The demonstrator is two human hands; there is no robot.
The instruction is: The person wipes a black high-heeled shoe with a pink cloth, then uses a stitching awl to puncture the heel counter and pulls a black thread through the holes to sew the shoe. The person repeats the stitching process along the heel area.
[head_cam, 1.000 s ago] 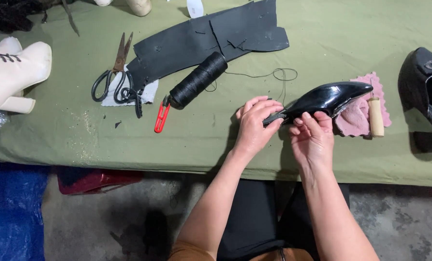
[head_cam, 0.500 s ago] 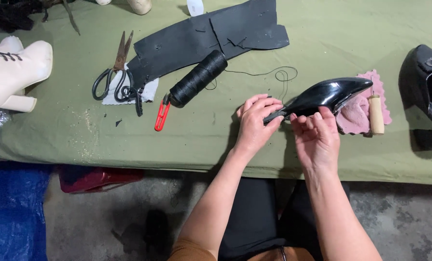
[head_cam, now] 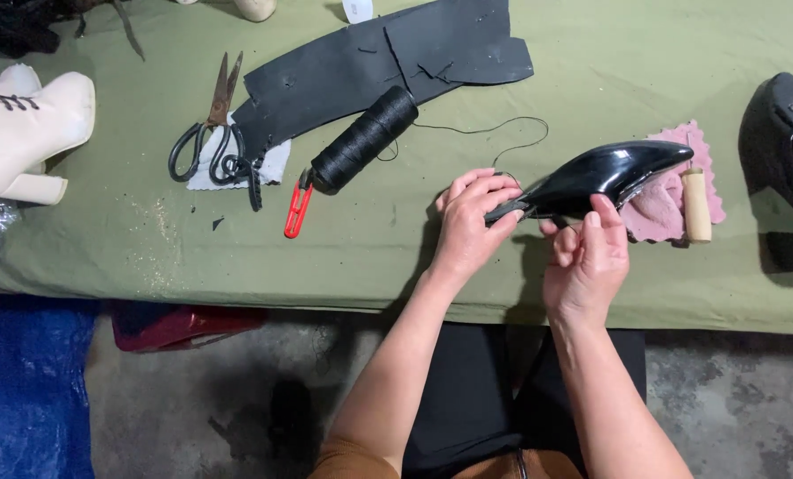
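The left hand [head_cam: 469, 223] has its fingers curled and pressed together over the narrow rear end of a glossy black shoe [head_cam: 602, 173], pinching it near the worktop's [head_cam: 148, 239] front edge. The right hand [head_cam: 587, 262] is just beside it, fingers bent close with the thumb raised against the shoe's underside; whether it pinches anything small cannot be told. The shoe is held just above the green cloth, its pointed toe aimed right over a pink rag [head_cam: 671, 200] with a scalloped edge, where a pale wooden handle [head_cam: 696, 206] lies.

A thin black thread [head_cam: 494, 131] loops across bare cloth behind the hands to a black spool [head_cam: 363, 140] lying tilted. A red snip [head_cam: 297, 208] touches the spool's lower end. Further left, scissors [head_cam: 205, 133] rest on a white scrap [head_cam: 268, 167] beside a black leather sheet [head_cam: 396, 58]. Open cloth lies between the snip and the left hand, and along the front edge to the left.

A cream heeled boot [head_cam: 23, 129] stands at the far left; another black shoe [head_cam: 787, 146] sits at the right edge. Below the worktop are a blue tarp [head_cam: 23, 390] and a red bin [head_cam: 183, 324].
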